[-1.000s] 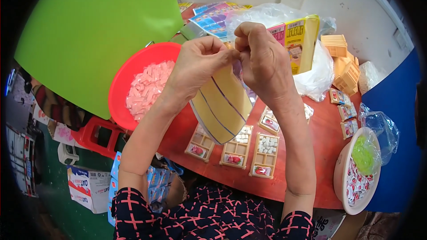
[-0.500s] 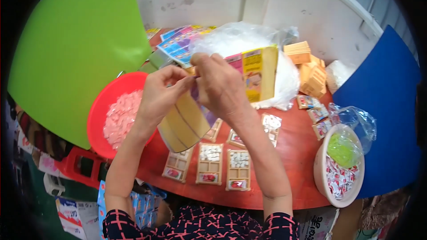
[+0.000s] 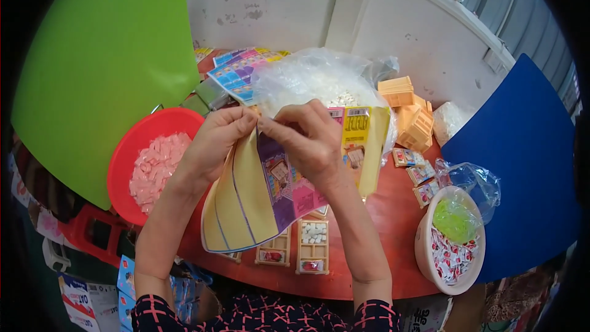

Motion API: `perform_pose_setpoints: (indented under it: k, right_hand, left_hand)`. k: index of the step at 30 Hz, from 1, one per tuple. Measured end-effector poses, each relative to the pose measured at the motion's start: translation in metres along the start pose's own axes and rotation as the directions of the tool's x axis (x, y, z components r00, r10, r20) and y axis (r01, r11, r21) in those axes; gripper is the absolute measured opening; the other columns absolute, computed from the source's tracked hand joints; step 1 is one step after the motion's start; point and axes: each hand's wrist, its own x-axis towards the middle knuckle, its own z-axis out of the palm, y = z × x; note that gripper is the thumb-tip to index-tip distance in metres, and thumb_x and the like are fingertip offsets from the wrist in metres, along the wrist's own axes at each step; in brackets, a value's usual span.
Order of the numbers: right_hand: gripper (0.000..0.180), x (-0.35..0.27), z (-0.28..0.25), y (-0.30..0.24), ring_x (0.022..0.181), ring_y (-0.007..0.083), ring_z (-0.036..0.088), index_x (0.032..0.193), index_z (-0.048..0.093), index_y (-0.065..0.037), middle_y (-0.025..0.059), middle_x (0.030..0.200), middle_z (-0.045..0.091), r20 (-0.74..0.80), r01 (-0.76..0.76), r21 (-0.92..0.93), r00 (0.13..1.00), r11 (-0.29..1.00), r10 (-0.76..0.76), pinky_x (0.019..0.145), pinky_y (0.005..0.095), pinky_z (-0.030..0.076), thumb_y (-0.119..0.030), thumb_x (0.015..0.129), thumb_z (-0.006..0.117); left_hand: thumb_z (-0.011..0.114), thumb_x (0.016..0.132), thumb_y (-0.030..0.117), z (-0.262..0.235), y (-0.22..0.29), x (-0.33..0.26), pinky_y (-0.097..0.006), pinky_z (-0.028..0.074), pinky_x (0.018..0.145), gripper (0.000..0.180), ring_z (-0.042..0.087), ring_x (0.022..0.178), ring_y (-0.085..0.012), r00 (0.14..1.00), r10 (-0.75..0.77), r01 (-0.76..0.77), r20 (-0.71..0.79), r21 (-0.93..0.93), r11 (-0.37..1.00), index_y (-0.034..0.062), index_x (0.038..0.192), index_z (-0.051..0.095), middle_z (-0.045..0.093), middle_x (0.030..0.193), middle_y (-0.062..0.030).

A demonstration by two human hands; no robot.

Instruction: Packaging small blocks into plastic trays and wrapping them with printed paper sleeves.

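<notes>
A large printed sheet [image 3: 230, 215] hangs between my hands, its left part pale yellow with dark lines. Purple, pink and yellow printed panels show on its right part. My left hand [image 3: 222, 134] pinches the upper edge, fingertips close to those of my right hand [image 3: 312, 141], which grips the same edge with curled fingers. Below and partly behind the sheet, small tan divided trays rest on the red table; one tray [image 3: 313, 247] holds white pieces and a small red packet. A neighbouring tray [image 3: 273, 254] is mostly covered by the sheet.
A red basin [image 3: 117, 178] of pink packets stands left, a pale basin [image 3: 424, 255] of small packets right. Behind are a clear bag [image 3: 307, 71] of white pieces, more printed sheets [image 3: 230, 80] and stacked orange trays [image 3: 413, 126]. Green [image 3: 104, 86] and blue [image 3: 522, 178] boards flank the table.
The sheet has swung open and spread lower, showing more printed panels and covering more trays. My hands sit lower in the picture, still together at its upper edge.
</notes>
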Motion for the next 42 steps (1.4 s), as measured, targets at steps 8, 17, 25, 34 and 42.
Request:
perform_pose_setpoints:
  k: [8, 17, 25, 34, 42]
  right_hand:
    - [0.021, 0.007, -0.004, 0.003, 0.065, 0.0175, 0.052, 0.076, 0.064, -0.006, 0.0049, 0.075, 0.057, -0.021, 0.018, 0.079, 1.0, 0.997, -0.017, 0.053, 0.0254, 0.041, 0.004, 0.058, 0.066]
    - [0.02, 0.01, -0.024, 0.001, 0.074, 0.0212, 0.052, 0.083, 0.057, -0.005, 0.0134, 0.1, 0.056, 0.039, -0.063, 0.008, 0.997, 0.998, 0.063, 0.061, 0.029, 0.044, 0.001, 0.066, 0.066]
    - [0.019, 0.001, -0.048, -0.004, 0.086, 0.0276, 0.051, 0.069, 0.051, -0.005, 0.0135, 0.102, 0.056, 0.086, -0.074, -0.053, 0.993, 0.996, 0.079, 0.069, 0.0357, 0.041, -0.001, 0.057, 0.065]
    - [0.015, -0.1, -0.179, -0.047, 0.088, 0.0173, 0.044, 0.064, 0.038, -0.006, 0.0131, 0.107, 0.049, -0.248, -0.766, 0.092, 0.601, 0.636, 0.759, 0.082, 0.0315, 0.034, -0.007, 0.066, 0.052]
    - [0.031, -0.163, -0.268, -0.142, 0.088, 0.019, 0.043, 0.066, 0.037, -0.008, 0.0129, 0.099, 0.044, -0.239, -0.862, 0.425, 0.187, 0.276, 0.953, 0.085, 0.0329, 0.033, -0.028, 0.072, 0.06]
  left_hand:
    - [0.048, 0.092, 0.024, 0.005, 0.005, 0.004, -0.018, 0.046, 0.055, 0.022, 0.055, 0.063, -0.0029, 0.997, 0.079, -0.077, 0.018, -0.063, 0.995, 0.0046, 0.089, 0.057, 0.059, 0.077, 0.0011]
    - [0.061, 0.083, 0.017, 0.012, 0.018, -0.006, -0.02, 0.047, 0.056, 0.016, 0.056, 0.066, -0.0046, 0.98, 0.198, -0.192, 0.005, 0.266, 0.945, 0.0032, 0.09, 0.056, 0.058, 0.079, 0.0008]
    - [0.063, 0.078, 0.007, 0.009, 0.024, -0.001, -0.019, 0.044, 0.059, 0.014, 0.054, 0.07, -0.0058, 0.964, 0.188, -0.084, -0.19, 0.452, 0.888, 0.0038, 0.086, 0.053, 0.055, 0.079, -0.0001]
    - [0.061, 0.083, 0.012, -0.156, 0.054, 0.075, -0.021, 0.045, 0.058, 0.014, 0.055, 0.07, -0.0072, 0.565, 0.739, -0.446, -0.366, 0.619, 0.647, 0.0023, 0.09, 0.053, 0.06, 0.084, -0.0046]
    - [0.064, 0.075, 0.04, -0.378, -0.027, 0.158, -0.039, 0.047, 0.077, 0.054, 0.059, 0.087, -0.0294, 0.628, 0.537, 0.343, -0.563, 0.82, 0.459, -0.0051, 0.104, 0.057, 0.061, 0.099, -0.0177]
